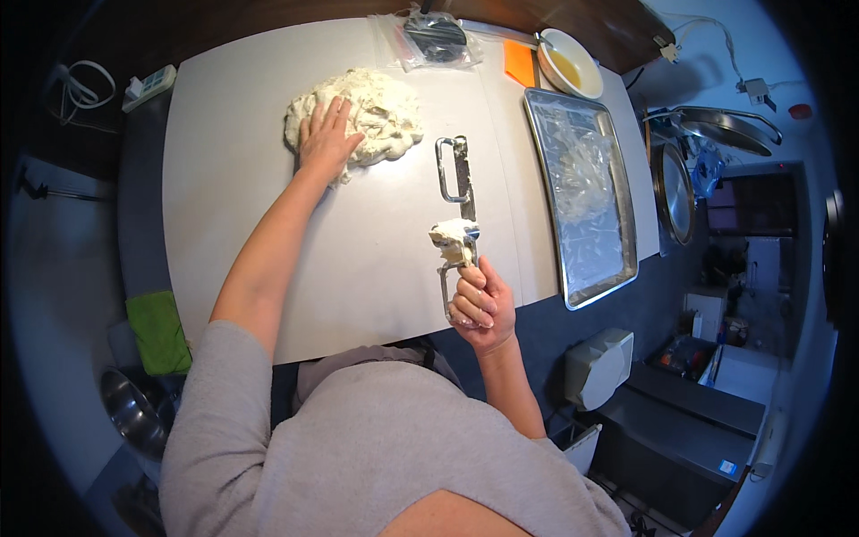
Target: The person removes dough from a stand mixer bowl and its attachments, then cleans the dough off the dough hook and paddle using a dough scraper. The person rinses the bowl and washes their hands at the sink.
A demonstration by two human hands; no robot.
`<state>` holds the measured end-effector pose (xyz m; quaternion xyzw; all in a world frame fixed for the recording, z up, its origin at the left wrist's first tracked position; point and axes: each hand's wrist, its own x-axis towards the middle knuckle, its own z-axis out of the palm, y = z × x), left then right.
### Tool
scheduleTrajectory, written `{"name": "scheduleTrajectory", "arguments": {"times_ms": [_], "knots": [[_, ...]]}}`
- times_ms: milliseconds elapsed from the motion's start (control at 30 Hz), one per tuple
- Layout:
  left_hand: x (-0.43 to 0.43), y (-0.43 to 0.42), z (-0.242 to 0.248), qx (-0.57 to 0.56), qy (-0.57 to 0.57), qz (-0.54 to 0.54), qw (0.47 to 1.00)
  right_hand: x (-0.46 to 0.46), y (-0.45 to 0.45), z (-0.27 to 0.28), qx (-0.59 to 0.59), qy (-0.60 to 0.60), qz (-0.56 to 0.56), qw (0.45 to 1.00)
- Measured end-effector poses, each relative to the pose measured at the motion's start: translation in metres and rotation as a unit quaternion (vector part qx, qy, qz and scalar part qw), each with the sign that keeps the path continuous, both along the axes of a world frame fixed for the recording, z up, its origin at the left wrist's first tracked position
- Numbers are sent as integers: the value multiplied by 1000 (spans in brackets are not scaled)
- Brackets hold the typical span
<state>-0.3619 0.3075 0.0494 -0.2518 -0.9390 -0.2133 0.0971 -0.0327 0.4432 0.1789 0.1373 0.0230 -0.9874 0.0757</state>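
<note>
A large, rough mass of pale dough (386, 117) lies on the white table sheet toward the back left. My left hand (327, 137) rests on its near left side, fingers spread over the surface. At right front, my right hand (482, 305) is curled around a metal-handled tool (444, 292), with bits of dough on the fingers. Sticky dough (455, 236) clings to the metal just above this hand. Beyond it is a dough-smeared flat strip with a U-shaped metal handle (441, 171); whether both handles belong to one tool, I cannot tell.
A metal tray (565, 268) with clear plastic film sits on the right. Behind it are a bowl of yellow liquid (570, 64) and an orange sheet (519, 62). A plastic-bagged dark item (436, 39) lies at the back. A green cloth (158, 332) hangs at left.
</note>
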Motion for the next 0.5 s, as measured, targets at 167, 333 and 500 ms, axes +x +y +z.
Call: {"name": "scheduleTrajectory", "arguments": {"times_ms": [167,333,500], "knots": [[-9,6,-21,-122,-9,-1,993,0,-2,-6,-65,17,-11,998],[-21,18,4,-189,-90,-7,978,-1,-2,1,-29,18,-3,999],[19,8,73,-129,-256,-20,958,2,-3,9,0,34,10,999]]}}
